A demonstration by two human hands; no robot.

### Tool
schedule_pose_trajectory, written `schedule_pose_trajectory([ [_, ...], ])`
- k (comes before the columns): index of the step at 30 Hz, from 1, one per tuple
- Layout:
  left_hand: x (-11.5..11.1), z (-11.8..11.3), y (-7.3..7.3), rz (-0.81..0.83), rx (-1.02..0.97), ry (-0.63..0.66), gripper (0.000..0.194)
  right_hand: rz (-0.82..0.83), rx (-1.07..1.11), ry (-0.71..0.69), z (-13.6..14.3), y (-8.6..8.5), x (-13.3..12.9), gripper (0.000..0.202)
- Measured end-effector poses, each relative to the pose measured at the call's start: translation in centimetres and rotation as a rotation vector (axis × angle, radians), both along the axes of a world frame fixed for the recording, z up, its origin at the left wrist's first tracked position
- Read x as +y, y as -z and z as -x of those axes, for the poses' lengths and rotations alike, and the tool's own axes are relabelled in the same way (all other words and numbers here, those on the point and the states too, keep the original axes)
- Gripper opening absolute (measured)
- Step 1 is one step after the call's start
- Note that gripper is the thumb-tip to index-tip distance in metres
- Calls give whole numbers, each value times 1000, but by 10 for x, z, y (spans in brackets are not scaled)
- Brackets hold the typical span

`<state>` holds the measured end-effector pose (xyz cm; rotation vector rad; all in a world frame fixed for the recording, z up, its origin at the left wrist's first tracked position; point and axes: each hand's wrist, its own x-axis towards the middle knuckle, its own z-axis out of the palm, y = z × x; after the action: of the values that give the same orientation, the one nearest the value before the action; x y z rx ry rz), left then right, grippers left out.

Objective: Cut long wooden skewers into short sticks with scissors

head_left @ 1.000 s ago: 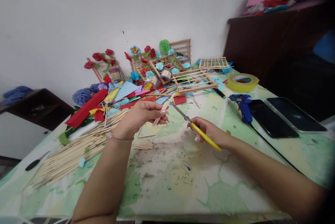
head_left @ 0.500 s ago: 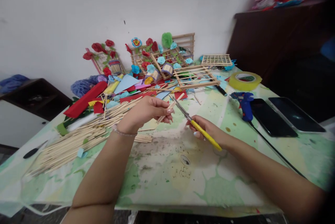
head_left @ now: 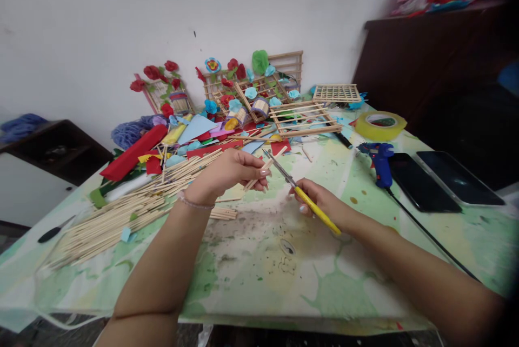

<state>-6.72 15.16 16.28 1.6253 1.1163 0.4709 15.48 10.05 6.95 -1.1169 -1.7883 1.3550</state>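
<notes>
My left hand [head_left: 239, 172] is closed, pinching short pieces of thin wooden stick [head_left: 277, 158] between thumb and fingers above the table. In my right hand [head_left: 320, 201] is a pair of yellow-handled snips [head_left: 318, 211], fingers wrapped round the grip. Its narrow metal blades point up and left, meeting or passing close by the sticks near my left fingertips; exact contact cannot be made out. Beneath and left of my left wrist lies a large spread of long wooden sticks [head_left: 109, 222]. A few shorter stick pieces [head_left: 223, 213] rest just below that hand.
Stick frames [head_left: 304, 119] and red paper flowers [head_left: 152, 72] stand at the back among coloured paper scraps. To the right are a yellow tape roll [head_left: 379, 132], a blue glue gun [head_left: 381, 166] with its cord, and two phones [head_left: 424, 182]. A dark cabinet [head_left: 389, 55] stands behind.
Almost everything stays as it was. The snips' handle end has tilted slightly left, and the whole view has shifted a few pixels. Both hands keep their holds.
</notes>
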Motion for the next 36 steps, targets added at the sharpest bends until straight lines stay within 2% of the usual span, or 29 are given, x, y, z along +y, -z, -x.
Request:
schedule_pose_trajectory([
  [7, -3, -1, -1, -13, -3, 27, 17, -93, -80, -36, -3, -7, -3, 34],
  [16, -4, -1, -1, -33, 16, 33, 15, -99, -89, -24, -1, -7, -4, 40],
  [20, -3, -1, -1, -30, 37, 25, 15, -66, -102, 25, 1, 1, 0, 38],
  [25, -5, -5, 0, -41, 36, -5, 15, -117, -154, 132, 2, 13, 3, 26],
  [30, -6, -8, 3, -28, 27, -23, 17, -110, -226, 198, 3, 7, -2, 15],
  [36, -4, -7, 5, -12, 38, -28, 20, -136, -303, 201, 1, 2, -2, 13],
])
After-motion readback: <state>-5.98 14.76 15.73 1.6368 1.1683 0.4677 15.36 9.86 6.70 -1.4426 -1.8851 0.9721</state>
